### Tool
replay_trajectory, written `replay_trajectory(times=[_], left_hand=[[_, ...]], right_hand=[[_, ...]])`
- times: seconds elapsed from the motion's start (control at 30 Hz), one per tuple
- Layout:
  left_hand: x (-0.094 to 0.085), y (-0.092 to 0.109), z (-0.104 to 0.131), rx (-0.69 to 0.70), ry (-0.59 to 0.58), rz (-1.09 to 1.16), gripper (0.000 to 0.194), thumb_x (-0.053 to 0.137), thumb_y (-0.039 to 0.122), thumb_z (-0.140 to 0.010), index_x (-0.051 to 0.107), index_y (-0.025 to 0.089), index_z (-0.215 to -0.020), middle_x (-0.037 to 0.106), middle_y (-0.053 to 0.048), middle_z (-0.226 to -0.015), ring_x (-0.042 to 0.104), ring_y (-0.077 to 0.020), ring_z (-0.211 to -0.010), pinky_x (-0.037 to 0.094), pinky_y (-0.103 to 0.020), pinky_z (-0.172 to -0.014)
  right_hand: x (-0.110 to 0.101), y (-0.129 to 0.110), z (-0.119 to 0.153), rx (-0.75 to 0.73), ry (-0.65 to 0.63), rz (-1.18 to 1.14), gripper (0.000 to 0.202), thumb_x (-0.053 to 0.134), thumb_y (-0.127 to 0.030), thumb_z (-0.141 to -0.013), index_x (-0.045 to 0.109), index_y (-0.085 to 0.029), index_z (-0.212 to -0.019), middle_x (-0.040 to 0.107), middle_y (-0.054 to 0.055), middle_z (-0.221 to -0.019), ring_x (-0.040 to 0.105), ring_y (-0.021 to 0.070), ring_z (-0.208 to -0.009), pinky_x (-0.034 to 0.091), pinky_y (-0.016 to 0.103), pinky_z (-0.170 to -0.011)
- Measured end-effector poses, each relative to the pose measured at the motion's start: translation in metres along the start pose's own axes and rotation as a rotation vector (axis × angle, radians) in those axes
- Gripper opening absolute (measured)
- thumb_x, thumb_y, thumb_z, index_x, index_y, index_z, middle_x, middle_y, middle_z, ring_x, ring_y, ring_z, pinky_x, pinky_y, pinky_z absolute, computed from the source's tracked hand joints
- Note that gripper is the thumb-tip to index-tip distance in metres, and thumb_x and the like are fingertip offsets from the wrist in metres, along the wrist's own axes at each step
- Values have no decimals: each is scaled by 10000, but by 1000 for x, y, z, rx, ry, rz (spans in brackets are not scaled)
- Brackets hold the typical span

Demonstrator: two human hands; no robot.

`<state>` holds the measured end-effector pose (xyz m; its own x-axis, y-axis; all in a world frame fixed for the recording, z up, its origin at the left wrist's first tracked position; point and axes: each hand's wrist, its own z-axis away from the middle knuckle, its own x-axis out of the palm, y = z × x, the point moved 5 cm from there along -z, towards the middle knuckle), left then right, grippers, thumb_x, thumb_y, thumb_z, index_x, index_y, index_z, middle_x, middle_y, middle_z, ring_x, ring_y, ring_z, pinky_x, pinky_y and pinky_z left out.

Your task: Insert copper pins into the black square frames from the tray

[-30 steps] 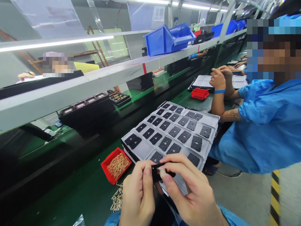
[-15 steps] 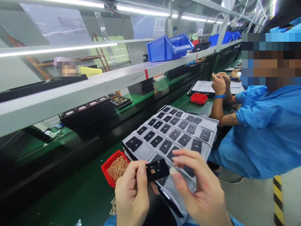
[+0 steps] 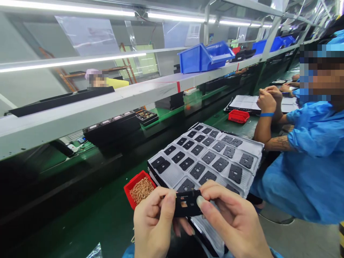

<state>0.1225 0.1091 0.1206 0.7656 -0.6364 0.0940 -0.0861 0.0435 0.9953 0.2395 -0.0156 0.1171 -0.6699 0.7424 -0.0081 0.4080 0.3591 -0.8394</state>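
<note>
Between my two hands is a thin black rectangular plate (image 3: 188,206) with small cut-outs. My left hand (image 3: 157,215) pinches its left end, thumb on top and fingers beneath. At the right end, my right hand (image 3: 228,215) grips the plate between thumb and index finger. Just beyond them lies a tray (image 3: 169,175) lined with white sheet, holding rows of similar black plates (image 3: 186,163). Left of the tray stands a red bin (image 3: 129,186) filled with small copper-coloured metal pieces (image 3: 142,190).
A co-worker in blue (image 3: 309,161) sits at the right, hands raised over another white-lined tray (image 3: 244,102). A red bin (image 3: 238,116) stands near that tray. A shelf (image 3: 150,87) with a blue bin (image 3: 204,59) runs above the green bench (image 3: 88,215).
My right hand, apart from the black plate before, has closed on its right end. My left hand keeps its hold. The view has shifted, so the surroundings appear further right.
</note>
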Motion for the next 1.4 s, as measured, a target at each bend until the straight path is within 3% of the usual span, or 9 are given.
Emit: replay_trajectory(times=[0.13, 0.33, 0.6, 0.93, 1.07, 1.23, 1.4], left_hand=[[2, -3, 0, -137, -110, 143, 546, 806, 690, -838, 807, 144, -829, 703, -57, -453, 650, -146, -377, 417, -160, -410], [2, 1, 1, -116, -75, 169, 552, 831, 688, -808, 827, 137, -818, 712, -55, -487, 655, -150, -386, 458, -181, -417], [5, 5, 6, -26, 113, 22, 469, 961, 553, -688, 688, 172, -705, 666, 30, -533, 627, -105, -371, 476, -150, -399], [10, 2, 9, 75, 160, -63, 501, 964, 536, -666, 604, 189, -683, 556, 83, -515, 505, -54, -379, 407, -132, -395], [9, -2, 9, 47, 66, -122, 509, 836, 659, -807, 621, 201, -757, 501, 83, -502, 458, -69, -368, 341, -152, -375], [9, -7, 12, 49, -122, -187, 523, 626, 713, -965, 636, 197, -873, 471, 73, -442, 435, -74, -369, 274, -151, -417], [10, -9, 15, 83, -188, -187, 470, 564, 666, -1022, 644, 210, -938, 451, 76, -479, 419, -82, -378, 295, -185, -420]], right_hand=[[0, 3, 0, 53, -1, -54, 170, 665, -242, -1007, 692, -218, -842, 672, -2, -781, 653, 108, -695, 538, 172, -634], [1, 7, 2, 174, 42, -111, 240, 696, -326, -996, 699, -206, -788, 655, 2, -749, 618, 113, -671, 525, 186, -628], [4, -6, 6, -48, 25, 76, 121, 672, -171, -977, 672, -244, -881, 707, -17, -829, 693, 109, -766, 575, 171, -731], [6, -17, 14, -189, 20, 185, 145, 653, -89, -943, 666, -229, -906, 720, -2, -834, 710, 114, -729, 601, 188, -692], [1, -20, 11, -290, 10, 330, 130, 670, -82, -937, 714, -201, -912, 756, 25, -847, 747, 125, -728, 624, 186, -696], [-9, -27, 15, -552, 182, 624, 217, 737, -72, -918, 761, -175, -1108, 794, 100, -1021, 782, 185, -885, 662, 283, -819], [-8, -32, 20, -690, 118, 741, 294, 693, 21, -902, 783, -170, -1105, 785, 113, -1031, 737, 185, -909, 641, 307, -769]])
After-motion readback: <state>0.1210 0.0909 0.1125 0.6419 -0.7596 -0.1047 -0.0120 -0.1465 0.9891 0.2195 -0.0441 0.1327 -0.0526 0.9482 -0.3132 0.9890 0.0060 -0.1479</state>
